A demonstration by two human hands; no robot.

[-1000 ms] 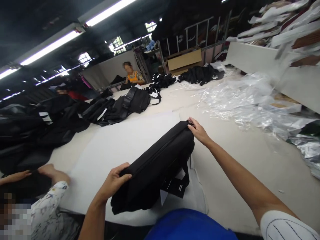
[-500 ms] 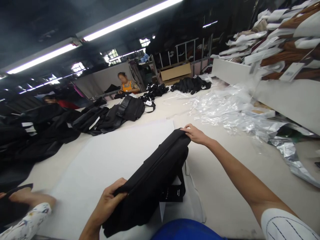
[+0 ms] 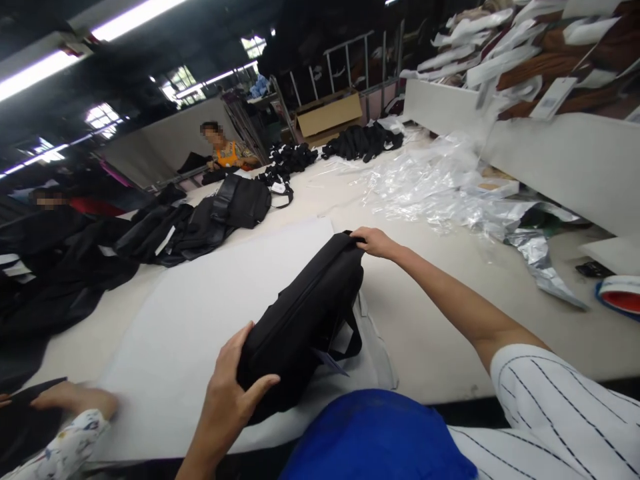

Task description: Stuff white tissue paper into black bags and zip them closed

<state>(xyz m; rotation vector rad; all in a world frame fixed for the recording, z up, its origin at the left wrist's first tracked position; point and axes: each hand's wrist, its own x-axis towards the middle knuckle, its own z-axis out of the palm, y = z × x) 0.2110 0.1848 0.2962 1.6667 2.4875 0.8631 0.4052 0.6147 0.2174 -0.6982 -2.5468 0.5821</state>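
Observation:
A black fabric bag (image 3: 305, 313) stands slantwise over the white sheet (image 3: 190, 320) in front of me, its long narrow side facing up. My right hand (image 3: 375, 241) pinches its far upper corner. Around the near end is my left hand (image 3: 235, 380), thumb on one side and fingers on the other. A black strap loop (image 3: 354, 340) hangs at the bag's right side, beside a hang tag (image 3: 330, 362) seen nearly edge-on. The bag's underside is hidden.
Black bags (image 3: 240, 203) lie piled along the left. Clear plastic bags (image 3: 425, 187) cover the right, near a tape roll (image 3: 623, 293). A co-worker's hand (image 3: 75, 400) holds black fabric at lower left. Another person (image 3: 227, 150) sits across the table. A blue rounded surface (image 3: 375, 440) is close below me.
The bag has turned more upright and its tag has swung edge-on. My left hand has shifted its grip, with thumb and fingers wider apart. The view has swung rightward and down.

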